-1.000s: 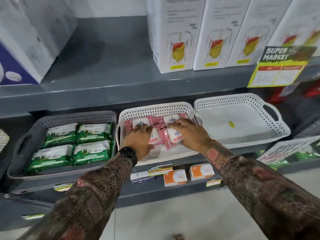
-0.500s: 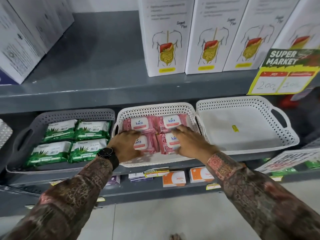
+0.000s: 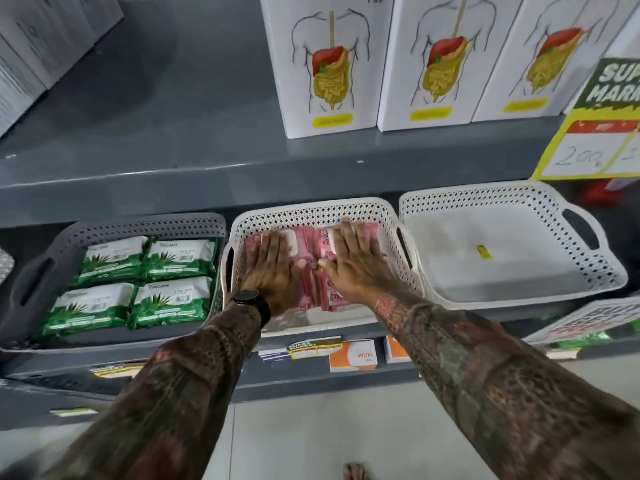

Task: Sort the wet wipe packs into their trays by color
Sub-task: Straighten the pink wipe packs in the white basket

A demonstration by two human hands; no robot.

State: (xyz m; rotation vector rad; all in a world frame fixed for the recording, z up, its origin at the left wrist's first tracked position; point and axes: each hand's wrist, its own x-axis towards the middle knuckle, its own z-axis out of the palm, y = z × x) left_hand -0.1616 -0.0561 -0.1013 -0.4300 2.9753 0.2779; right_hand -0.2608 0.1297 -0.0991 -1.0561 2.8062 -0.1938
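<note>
A grey shelf (image 3: 114, 367) above a pale tiled floor (image 3: 294, 431) carries three perforated trays side by side, under an upper shelf with three white boxes (image 3: 329, 64) and a yellow price sign (image 3: 595, 133). The left hand (image 3: 273, 268) and right hand (image 3: 356, 261) lie flat, fingers spread, thumbs nearly touching, pressing on the pink packs (image 3: 313, 271) in the middle tray (image 3: 311, 211), hiding most of them so their count is unclear. Left of the hands a grey tray (image 3: 41, 271) holds four green packs (image 3: 138, 282); right of them a white tray (image 3: 554, 202) holds only a yellow sticker (image 3: 483, 252)
</note>
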